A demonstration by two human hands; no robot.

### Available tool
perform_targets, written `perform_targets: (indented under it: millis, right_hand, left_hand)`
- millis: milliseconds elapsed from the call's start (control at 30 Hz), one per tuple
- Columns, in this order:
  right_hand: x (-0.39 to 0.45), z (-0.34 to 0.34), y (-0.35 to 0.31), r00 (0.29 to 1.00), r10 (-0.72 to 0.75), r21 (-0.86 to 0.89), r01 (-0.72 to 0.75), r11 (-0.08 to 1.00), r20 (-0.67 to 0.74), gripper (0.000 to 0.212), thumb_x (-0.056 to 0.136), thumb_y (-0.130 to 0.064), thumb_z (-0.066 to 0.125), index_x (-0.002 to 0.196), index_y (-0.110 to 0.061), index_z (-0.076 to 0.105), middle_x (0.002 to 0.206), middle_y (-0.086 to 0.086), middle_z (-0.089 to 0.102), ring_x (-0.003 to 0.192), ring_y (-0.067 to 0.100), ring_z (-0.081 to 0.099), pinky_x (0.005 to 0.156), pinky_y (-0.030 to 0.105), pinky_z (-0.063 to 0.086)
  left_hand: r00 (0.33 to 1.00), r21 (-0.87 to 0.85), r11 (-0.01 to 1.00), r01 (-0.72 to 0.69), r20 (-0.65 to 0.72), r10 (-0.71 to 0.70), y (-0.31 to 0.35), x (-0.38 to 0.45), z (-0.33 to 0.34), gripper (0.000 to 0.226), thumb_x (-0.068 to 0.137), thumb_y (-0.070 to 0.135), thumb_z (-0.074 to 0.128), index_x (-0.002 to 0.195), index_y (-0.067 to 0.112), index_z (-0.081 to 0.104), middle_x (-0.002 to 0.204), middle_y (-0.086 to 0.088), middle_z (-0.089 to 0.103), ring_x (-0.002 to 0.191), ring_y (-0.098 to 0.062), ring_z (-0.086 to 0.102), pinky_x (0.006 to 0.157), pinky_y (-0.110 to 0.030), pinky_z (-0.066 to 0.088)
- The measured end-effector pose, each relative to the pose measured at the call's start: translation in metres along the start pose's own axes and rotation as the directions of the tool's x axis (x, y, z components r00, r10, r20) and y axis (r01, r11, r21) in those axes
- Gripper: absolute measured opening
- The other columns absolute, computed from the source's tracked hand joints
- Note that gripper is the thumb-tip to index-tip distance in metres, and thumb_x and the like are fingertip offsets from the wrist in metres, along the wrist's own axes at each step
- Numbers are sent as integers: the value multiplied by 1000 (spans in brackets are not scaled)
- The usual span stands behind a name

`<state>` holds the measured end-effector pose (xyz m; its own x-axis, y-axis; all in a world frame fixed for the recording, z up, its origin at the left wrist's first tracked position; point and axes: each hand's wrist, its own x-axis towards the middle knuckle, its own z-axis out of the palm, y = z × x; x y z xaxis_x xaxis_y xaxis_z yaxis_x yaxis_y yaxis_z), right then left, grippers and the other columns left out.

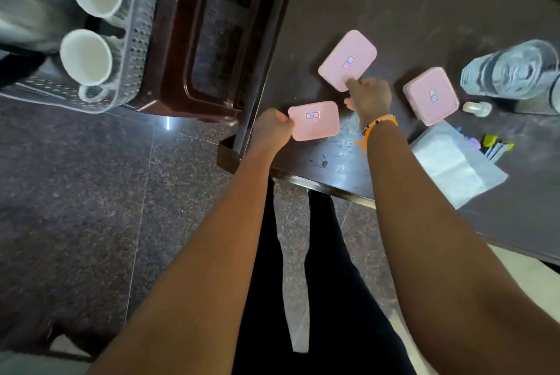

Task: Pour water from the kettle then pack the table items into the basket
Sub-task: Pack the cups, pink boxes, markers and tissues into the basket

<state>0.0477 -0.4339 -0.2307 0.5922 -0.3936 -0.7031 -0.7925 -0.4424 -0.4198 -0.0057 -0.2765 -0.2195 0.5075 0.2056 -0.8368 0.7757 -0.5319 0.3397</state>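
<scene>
Tabletop (394, 11) of dark, dusty brown fills the upper right, its near edge running down to the right; below and left lies speckled grey stone floor (75, 193). A dark red plastic chair (194, 41) stands beside the table, and on it sits the grey perforated basket (133, 50) with two white cups (91, 21) lying in it, mouths toward the camera.

Three pink lidded boxes rest on the table. The near box (315, 120) lies at the table's left edge, long axis roughly left-right; the left hand (271, 129) grips its left end. The far box (347, 61) runs diagonally, from near-left to far-right; the right hand (368, 99) pinches its near corner. The third box (430, 96) sits apart to the right, near a small white bottle (477, 108), a clear jug (512, 71) and folded white tissue (454, 168)
</scene>
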Motion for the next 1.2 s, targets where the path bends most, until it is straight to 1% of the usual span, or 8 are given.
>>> perform_targets:
  millis: [100, 233, 367, 500, 667, 833, 1033, 1200]
  right_hand:
    - [5, -1, -1, 998, 24, 117, -30, 993, 54, 38, 87, -14, 55, 52, -19, 42, 78, 14, 53, 65, 21, 51, 85, 40, 51]
    - [-7, -9, -7, 997, 34, 258, -51, 965, 71, 36, 87, -6, 56, 54, -17, 46, 64, 6, 54, 66, 20, 57, 75, 30, 52]
    - [-39, -18, -24, 982, -47, 406, -32, 913, 184, 31, 90, -5, 54, 61, -11, 45, 76, 9, 59, 69, 16, 61, 64, 16, 55]
    - [-75, -24, -57, 895, -244, 562, -9, 827, 374, 5, 93, -7, 51, 89, -6, 52, 85, 2, 70, 74, 10, 69, 68, 15, 56]
    - [-112, -9, -119, 737, -444, 643, 17, 766, 509, 15, 93, -4, 47, 87, -14, 55, 78, -6, 75, 75, 10, 72, 70, 18, 57]
    - [-128, 21, -189, 720, -512, 604, 161, 780, 469, 18, 91, -4, 53, 77, -14, 51, 84, 11, 63, 67, 9, 70, 64, 17, 56]
    - [-122, 45, -242, 807, -470, 540, 232, 809, 358, 20, 88, -1, 58, 74, -12, 49, 79, 13, 59, 61, 10, 67, 59, 15, 55]
    - [-108, 68, -259, 867, -400, 473, 230, 850, 297, 25, 88, 1, 58, 69, -11, 46, 72, 9, 56, 53, 7, 66, 56, 16, 57]
  left_hand:
    - [999, 50, 999, -21, -43, 23, 11, 2, 4, 23, 85, 10, 51, 103, 2, 64, 111, -19, 66, 106, -34, 59, 81, -32, 45]
    - [997, 13, 1000, -12, -76, 13, 13, -4, -3, 21, 81, 8, 53, 95, -2, 66, 103, -22, 68, 99, -35, 61, 76, -32, 47]
    - [994, -369, 927, 68, -50, -93, 8, -27, -35, 19, 70, 14, 58, 76, -4, 63, 93, -28, 68, 92, -35, 66, 84, -43, 54]
    - [983, -742, 667, 64, -68, -170, 0, -51, -102, 17, 86, 2, 56, 71, 8, 54, 63, -5, 69, 63, -14, 68, 62, -22, 56]
    - [953, -783, 606, -140, -274, -133, 10, -67, -192, 6, 85, 6, 61, 80, 7, 58, 80, -7, 70, 75, -12, 71, 70, -21, 57]
    - [905, -695, 666, -271, -420, -69, 46, -36, -260, 21, 64, 12, 63, 45, 14, 55, 56, -5, 58, 59, -20, 64, 60, -26, 53]
    - [892, -516, 833, -200, -448, -64, 81, 13, -286, 45, 61, 8, 59, 104, -3, 51, 97, -20, 63, 96, -32, 64, 83, -44, 56]
    - [927, -388, 911, -143, -375, -14, 84, 42, -289, 48, 72, 2, 45, 118, 10, 53, 113, -19, 62, 105, -35, 61, 86, -46, 54]
